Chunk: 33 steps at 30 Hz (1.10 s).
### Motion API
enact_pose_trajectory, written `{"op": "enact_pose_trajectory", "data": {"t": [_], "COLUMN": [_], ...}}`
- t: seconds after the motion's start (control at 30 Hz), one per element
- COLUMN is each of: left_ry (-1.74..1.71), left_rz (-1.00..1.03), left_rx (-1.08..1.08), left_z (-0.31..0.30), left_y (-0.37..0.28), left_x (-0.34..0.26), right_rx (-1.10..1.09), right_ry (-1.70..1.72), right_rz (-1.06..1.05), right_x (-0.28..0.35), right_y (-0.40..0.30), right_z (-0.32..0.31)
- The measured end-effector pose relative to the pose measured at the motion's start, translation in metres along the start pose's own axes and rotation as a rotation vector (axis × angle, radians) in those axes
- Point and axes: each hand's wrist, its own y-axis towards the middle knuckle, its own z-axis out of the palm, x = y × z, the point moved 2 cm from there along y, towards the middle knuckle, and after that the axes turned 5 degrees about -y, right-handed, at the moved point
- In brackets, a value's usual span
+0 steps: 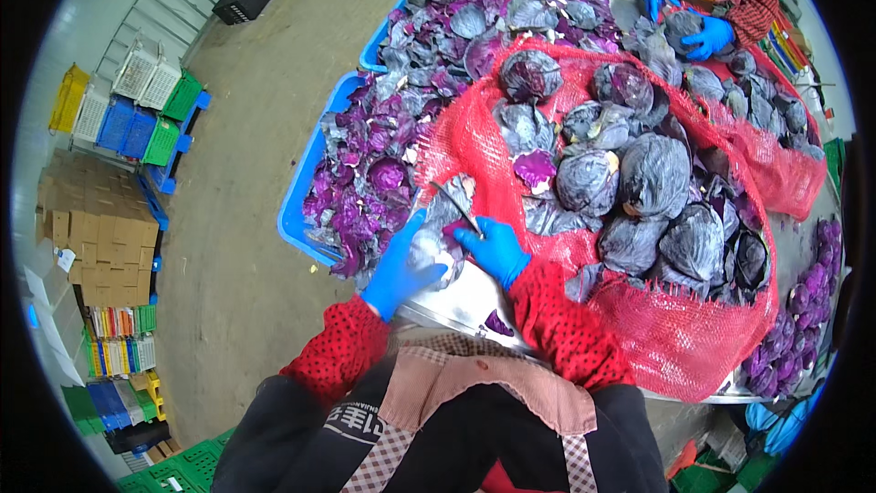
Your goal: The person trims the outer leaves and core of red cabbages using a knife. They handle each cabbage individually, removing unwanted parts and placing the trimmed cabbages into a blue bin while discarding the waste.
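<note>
My left hand (404, 267), in a blue glove, rests with fingers spread against a red cabbage with loose outer leaves (434, 253) near the table's front edge. In my right hand (494, 250), also gloved, is a knife with a dark, narrow blade (455, 205) that points up and left over the leaves. Right of my hands lies an open red mesh sack (684, 349) holding several red cabbages (655, 174). A purple leaf scrap (498, 323) lies on the metal table (458, 301) near my right wrist.
Blue tubs (301, 198) heaped with cabbage leaves (387, 174) stand at the left. A co-worker's gloved hands (708, 38) hold a cabbage by a second mesh sack (787, 178). Purple trimmed cabbages (787, 342) lie at the far right. Crates (130, 127) and cardboard (102, 233) stand beyond the floor.
</note>
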Motion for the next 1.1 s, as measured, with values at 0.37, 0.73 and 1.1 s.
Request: {"op": "enact_pose_trajectory", "data": {"t": [0.37, 0.73, 1.1], "left_ry": [0.396, 0.482, 0.447], "left_rz": [0.24, -0.185, -0.307], "left_rx": [-0.096, 0.034, 0.19], "left_z": [-0.008, -0.01, -0.004], "left_y": [-0.034, 0.0, 0.009], "left_x": [-0.028, -0.017, -0.022], "right_rx": [-0.287, -0.134, -0.004], "right_ry": [-0.222, -0.15, -0.438], "right_rz": [-0.017, -0.261, -0.072], "right_x": [0.016, 0.008, 0.027], "right_y": [0.048, -0.065, -0.051], "right_z": [0.014, 0.026, 0.023]}}
